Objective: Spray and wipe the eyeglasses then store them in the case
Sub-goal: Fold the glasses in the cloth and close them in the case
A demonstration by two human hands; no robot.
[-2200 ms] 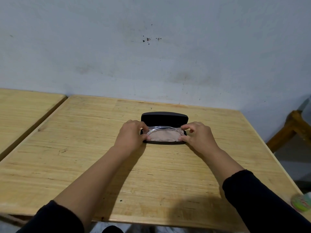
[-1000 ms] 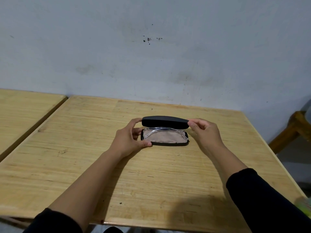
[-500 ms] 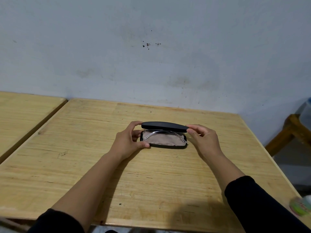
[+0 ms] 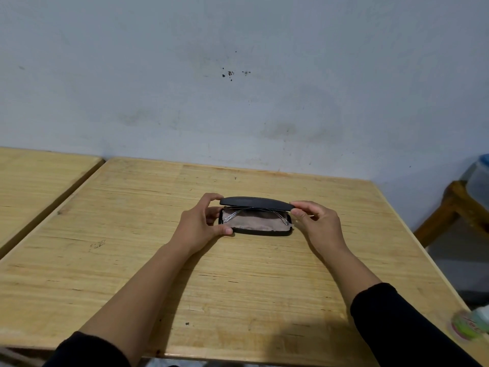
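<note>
Case [image 4: 260, 230] is sitting on the table [image 4: 238, 287], slightly past the table's middle toward the wall [image 4: 238, 102]. Its black lid [image 4: 256, 201] is tilting low over the base, leaving a narrow gap facing me.

Contents: the clear-framed glasses [image 4: 254, 211] are lying inside the case on a pinkish-brown cloth [image 4: 255, 222], arms folded, frame toward the hinge side.

My left hand [image 4: 201, 223] is gripping the case's left end: fingers curling over the lid's edge, thumb pressing the base's front corner. My right hand [image 4: 316, 221] is pinching the lid's right end between thumb and fingertips.

Room: bare wood is lying all around the case, widest on the side nearest me. A second table [image 4: 34, 186] is standing left of the case across a narrow gap. Right of the case, past the table's edge, a wooden stool [image 4: 449, 215]; at the near right corner, a blurred green-and-white object [image 4: 468, 324].
</note>
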